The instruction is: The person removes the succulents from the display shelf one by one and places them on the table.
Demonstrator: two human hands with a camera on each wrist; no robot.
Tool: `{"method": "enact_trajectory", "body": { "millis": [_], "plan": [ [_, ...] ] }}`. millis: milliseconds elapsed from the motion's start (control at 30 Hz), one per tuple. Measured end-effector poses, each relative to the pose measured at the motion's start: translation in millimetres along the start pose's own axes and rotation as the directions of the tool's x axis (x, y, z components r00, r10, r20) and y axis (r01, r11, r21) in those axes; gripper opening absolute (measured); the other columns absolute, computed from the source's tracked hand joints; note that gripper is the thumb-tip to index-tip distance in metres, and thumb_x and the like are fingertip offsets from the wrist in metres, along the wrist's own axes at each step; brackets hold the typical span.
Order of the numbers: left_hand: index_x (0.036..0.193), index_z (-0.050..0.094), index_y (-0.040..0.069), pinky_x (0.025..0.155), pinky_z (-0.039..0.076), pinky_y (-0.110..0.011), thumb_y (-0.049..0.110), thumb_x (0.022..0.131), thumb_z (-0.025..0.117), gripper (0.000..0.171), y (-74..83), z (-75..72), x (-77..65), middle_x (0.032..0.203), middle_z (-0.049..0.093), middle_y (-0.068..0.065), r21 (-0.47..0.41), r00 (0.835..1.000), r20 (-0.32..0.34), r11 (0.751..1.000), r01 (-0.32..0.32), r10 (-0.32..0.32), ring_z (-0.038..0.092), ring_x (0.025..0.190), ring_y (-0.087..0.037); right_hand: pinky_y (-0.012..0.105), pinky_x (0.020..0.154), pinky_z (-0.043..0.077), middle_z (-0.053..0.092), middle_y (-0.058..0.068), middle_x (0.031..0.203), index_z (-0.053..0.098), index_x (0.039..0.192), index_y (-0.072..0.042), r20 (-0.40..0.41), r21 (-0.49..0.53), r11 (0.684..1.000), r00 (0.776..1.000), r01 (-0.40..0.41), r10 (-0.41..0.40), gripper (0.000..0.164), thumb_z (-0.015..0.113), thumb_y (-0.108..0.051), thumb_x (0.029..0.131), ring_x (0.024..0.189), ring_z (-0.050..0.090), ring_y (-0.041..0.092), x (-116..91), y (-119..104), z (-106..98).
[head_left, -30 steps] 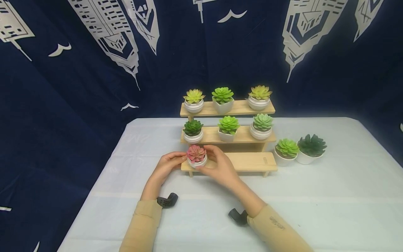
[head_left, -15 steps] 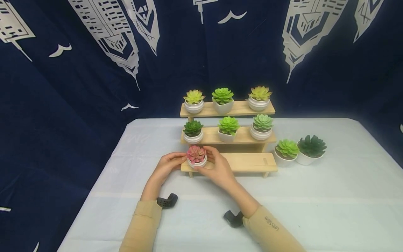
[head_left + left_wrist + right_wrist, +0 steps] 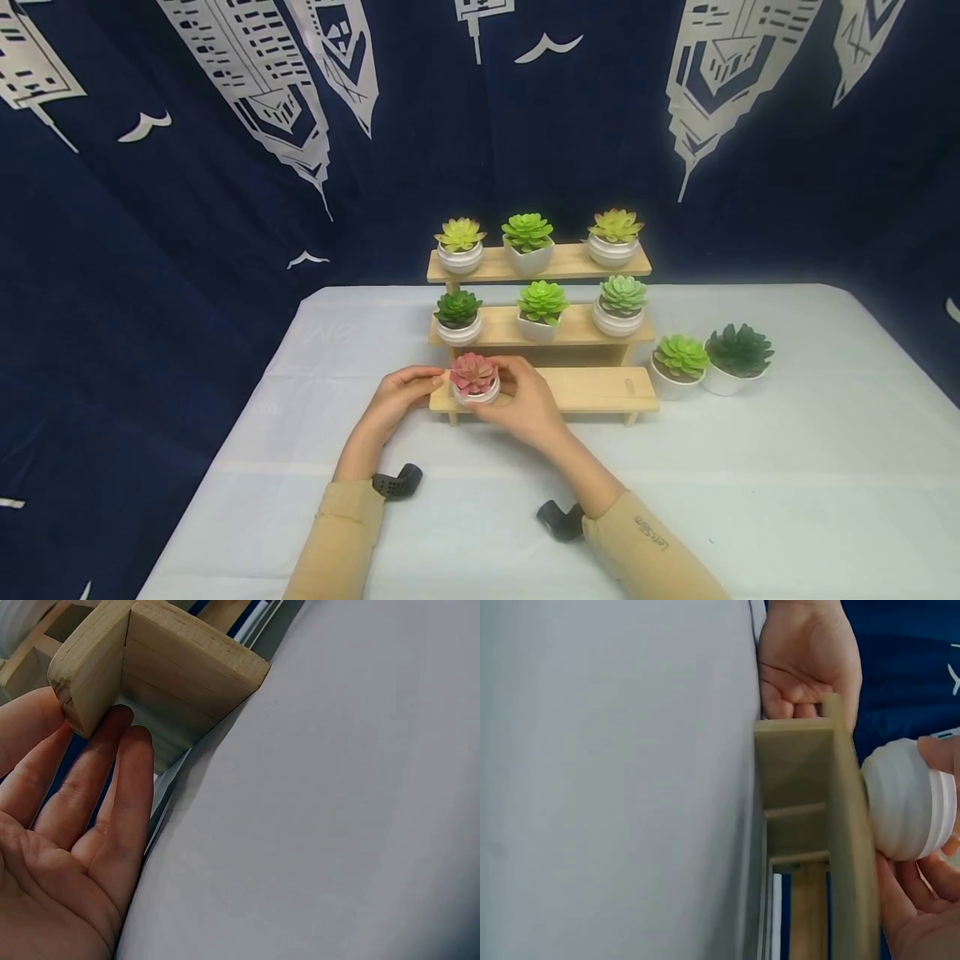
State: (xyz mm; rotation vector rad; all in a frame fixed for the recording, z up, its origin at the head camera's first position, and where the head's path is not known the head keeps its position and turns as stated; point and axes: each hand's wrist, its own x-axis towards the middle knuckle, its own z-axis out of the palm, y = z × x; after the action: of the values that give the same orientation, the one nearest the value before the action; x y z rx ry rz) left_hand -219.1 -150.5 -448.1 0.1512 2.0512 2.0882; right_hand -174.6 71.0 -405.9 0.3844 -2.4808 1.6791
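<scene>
My right hand (image 3: 528,408) holds a pink potted succulent (image 3: 474,375) by its ribbed white pot (image 3: 906,799), thumb on one side and fingers on the other. The pot is at the left part of the lowest tier of a three-tier wooden shelf stand (image 3: 592,389). Whether its base fully touches the board cannot be told. My left hand (image 3: 79,825) grips the left end of that lowest tier, with fingers reaching beneath the board (image 3: 90,671). The right wrist view also shows the left hand (image 3: 810,656) at the board's end.
Potted succulents stand in threes on the two upper tiers, such as a dark green one (image 3: 458,315) and a yellow one (image 3: 460,242). A light green one (image 3: 681,358) and a dark one (image 3: 738,354) stand on the white tablecloth (image 3: 787,483), right of the stand.
The pink succulent has shifted slightly to the right along the lowest tier, still held by my right hand. My left hand stays at the stand's left end.
</scene>
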Motion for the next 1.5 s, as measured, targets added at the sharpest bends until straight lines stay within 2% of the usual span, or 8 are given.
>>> {"method": "enact_trajectory", "body": {
  "millis": [333, 467, 533, 700, 933, 1100, 1367, 1500],
  "plan": [
    [0.117, 0.059, -0.010, 0.081, 0.054, -0.032, 0.009, 0.089, 0.064, 0.034, -0.5, -0.2, -0.5, 0.116, 0.059, -0.014, -0.003, 1.000, -0.010, 1.000, -0.017, 0.017, 0.063, 0.094, -0.017, 0.039, 0.095, 0.045, 0.062, 0.006, 0.112, 0.059, 0.118, -0.004, 0.030, -0.089, 0.994, 0.998, 0.061, -0.058, 0.063, 0.086, -0.018, 0.064, 0.107, 0.058, 0.023, -3.2, -24.4, -23.9],
    [0.117, 0.058, -0.010, 0.082, 0.054, -0.032, 0.009, 0.088, 0.065, 0.035, -1.8, -0.4, -0.4, 0.115, 0.060, -0.014, -0.015, 1.000, -0.004, 1.000, -0.022, 0.022, 0.063, 0.094, -0.017, 0.040, 0.097, 0.045, 0.061, 0.006, 0.114, 0.059, 0.120, -0.006, 0.039, -0.080, 0.995, 0.998, 0.058, -0.055, 0.063, 0.086, -0.019, 0.065, 0.109, 0.056, 0.023, -4.6, -30.8, -35.6],
    [0.117, 0.058, -0.010, 0.082, 0.054, -0.032, 0.009, 0.088, 0.065, 0.035, -2.2, -0.6, -0.2, 0.114, 0.061, -0.013, -0.018, 1.000, 0.001, 1.000, -0.021, 0.021, 0.063, 0.094, -0.017, 0.040, 0.095, 0.046, 0.060, 0.008, 0.116, 0.058, 0.121, -0.005, 0.043, -0.041, 0.998, 0.998, 0.037, -0.035, 0.063, 0.085, -0.018, 0.066, 0.108, 0.057, 0.025, -4.7, -32.2, -40.9],
    [0.118, 0.058, -0.010, 0.082, 0.054, -0.031, 0.009, 0.089, 0.065, 0.035, -1.4, -0.3, -0.3, 0.114, 0.061, -0.013, -0.012, 1.000, -0.004, 1.000, -0.008, 0.008, 0.063, 0.094, -0.017, 0.040, 0.093, 0.048, 0.057, 0.013, 0.121, 0.055, 0.123, -0.002, 0.048, 0.050, 0.999, 0.999, 0.002, -0.004, 0.063, 0.084, -0.014, 0.068, 0.108, 0.058, 0.030, -4.2, -33.4, -52.5],
    [0.119, 0.059, -0.007, 0.083, 0.053, -0.031, 0.013, 0.089, 0.066, 0.037, -0.4, -0.2, 0.2, 0.114, 0.061, -0.013, 0.022, 1.000, -0.014, 1.000, 0.011, -0.011, 0.063, 0.094, -0.017, 0.038, 0.094, 0.048, 0.058, 0.014, 0.120, 0.054, 0.125, -0.003, 0.020, 0.072, 0.997, 1.000, 0.000, -0.002, 0.064, 0.084, -0.014, 0.070, 0.108, 0.059, 0.029, -4.9, -35.5, -67.9],
    [0.118, 0.059, -0.007, 0.083, 0.054, -0.032, 0.012, 0.088, 0.067, 0.036, -1.8, -0.3, 0.8, 0.113, 0.062, -0.013, 0.001, 1.000, -0.020, 1.000, 0.016, -0.016, 0.064, 0.094, -0.018, 0.039, 0.093, 0.048, 0.058, 0.017, 0.119, 0.052, 0.127, 0.001, 0.000, 0.088, 0.996, 1.000, -0.006, 0.006, 0.065, 0.083, -0.012, 0.071, 0.105, 0.060, 0.030, -6.7, -34.9, -80.7],
    [0.117, 0.060, -0.006, 0.082, 0.054, -0.032, 0.013, 0.087, 0.068, 0.036, -4.3, -0.7, 0.0, 0.112, 0.063, -0.012, 0.007, 1.000, -0.019, 1.000, 0.006, -0.006, 0.063, 0.095, -0.018, 0.043, 0.090, 0.049, 0.059, 0.015, 0.117, 0.053, 0.126, -0.001, -0.019, 0.046, 0.999, 1.000, 0.011, -0.010, 0.062, 0.082, -0.011, 0.072, 0.103, 0.060, 0.029, -11.4, -28.1, -103.2],
    [0.118, 0.059, -0.007, 0.082, 0.054, -0.031, 0.012, 0.088, 0.066, 0.037, -1.6, 0.1, -1.0, 0.113, 0.062, -0.012, 0.002, 1.000, -0.011, 1.000, 0.002, -0.002, 0.063, 0.094, -0.016, 0.043, 0.090, 0.049, 0.057, 0.016, 0.119, 0.051, 0.128, -0.001, -0.036, 0.028, 1.000, 0.999, -0.013, 0.014, 0.066, 0.082, -0.011, 0.071, 0.103, 0.060, 0.029, -14.4, -26.0, -113.8]
  ]
}}
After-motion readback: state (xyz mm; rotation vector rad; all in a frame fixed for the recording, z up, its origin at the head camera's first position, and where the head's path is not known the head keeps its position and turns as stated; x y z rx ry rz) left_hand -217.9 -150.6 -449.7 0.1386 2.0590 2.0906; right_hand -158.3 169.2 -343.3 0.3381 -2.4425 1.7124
